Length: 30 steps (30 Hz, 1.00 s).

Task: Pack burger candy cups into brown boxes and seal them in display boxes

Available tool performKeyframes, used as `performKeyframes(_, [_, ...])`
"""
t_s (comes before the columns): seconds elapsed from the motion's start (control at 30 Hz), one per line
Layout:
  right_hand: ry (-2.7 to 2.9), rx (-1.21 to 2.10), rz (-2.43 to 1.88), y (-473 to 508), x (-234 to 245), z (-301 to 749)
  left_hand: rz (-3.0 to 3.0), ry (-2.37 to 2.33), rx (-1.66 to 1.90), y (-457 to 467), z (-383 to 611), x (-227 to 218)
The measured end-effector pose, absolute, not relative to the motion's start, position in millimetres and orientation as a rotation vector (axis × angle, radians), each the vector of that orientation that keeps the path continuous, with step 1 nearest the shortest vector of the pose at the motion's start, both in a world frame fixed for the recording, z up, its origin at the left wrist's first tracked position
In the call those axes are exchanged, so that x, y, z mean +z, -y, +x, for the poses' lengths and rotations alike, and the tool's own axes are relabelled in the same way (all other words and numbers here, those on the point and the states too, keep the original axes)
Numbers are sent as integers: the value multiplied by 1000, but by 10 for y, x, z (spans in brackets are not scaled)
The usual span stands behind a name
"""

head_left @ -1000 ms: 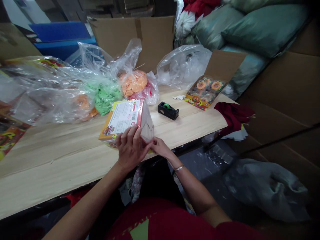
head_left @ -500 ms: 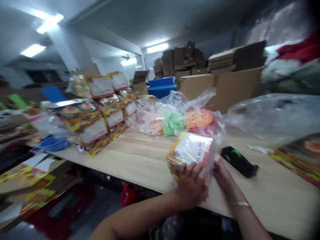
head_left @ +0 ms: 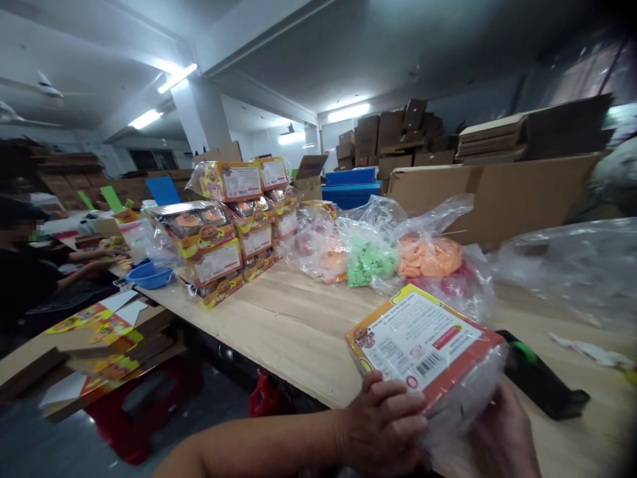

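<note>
A printed yellow and red packaging box [head_left: 423, 338] in a clear plastic wrapper is tilted above the near part of the wooden table. Its white label and barcode face up. My left hand [head_left: 383, 425] is curled over the lower-left edge, with its fingertips on the label side. My right hand [head_left: 510, 431] grips the right end, where loose clear plastic [head_left: 465, 405] bunches up; its fingers are partly hidden behind it. Just right of the box lies a black tape dispenser [head_left: 542, 378] with a green roll.
Similar boxes [head_left: 219, 262] stand stacked at left on the table [head_left: 279, 332]. Plastic bags of green pieces [head_left: 371, 259] and orange pieces [head_left: 430, 255] lie behind my box. A large carton [head_left: 527, 192] stands beyond. At far left, a co-worker's arm [head_left: 84, 272] reaches near a blue basin [head_left: 149, 275].
Both hands have brought the box closer to me, and its label side shows larger. The view has shifted left, with a co-worker now visible at the far left.
</note>
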State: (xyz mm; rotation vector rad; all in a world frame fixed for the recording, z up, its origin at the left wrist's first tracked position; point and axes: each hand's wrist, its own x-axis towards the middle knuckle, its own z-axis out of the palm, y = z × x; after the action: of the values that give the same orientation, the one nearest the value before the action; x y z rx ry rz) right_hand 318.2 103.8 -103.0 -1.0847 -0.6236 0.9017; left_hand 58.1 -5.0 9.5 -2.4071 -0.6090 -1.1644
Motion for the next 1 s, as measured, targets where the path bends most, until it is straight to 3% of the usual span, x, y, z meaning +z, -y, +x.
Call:
performKeyframes(0.27, [586, 585, -1161, -985, -238, 3347, -2281, 773, -1311, -110, 462, -521])
performKeyframes(0.43, [790, 488, -1106, -652, -111, 3091, -2562, 936, -1496, 242, 228, -767])
performKeyframes(0.5, [946, 344, -1095, -498, -76, 2957, -2678, 1308, -1837, 357, 120, -833])
performKeyframes(0.57, [1105, 193, -1081, -379, -24, 2834, -2413, 2027, -2312, 357, 37, -867])
performKeyframes(0.63, [1180, 111, -1066, -320, 26, 2749, -1786, 2627, -2606, 217, -5, -846])
performKeyframes(0.7, [1174, 108, -1061, -304, 58, 2710, -1383, 2851, -2673, -18, 17, -758])
performKeyframes(1.0, [1052, 31, -1059, 167, -63, 2804, -1858, 2652, -3136, -396, 656, -116])
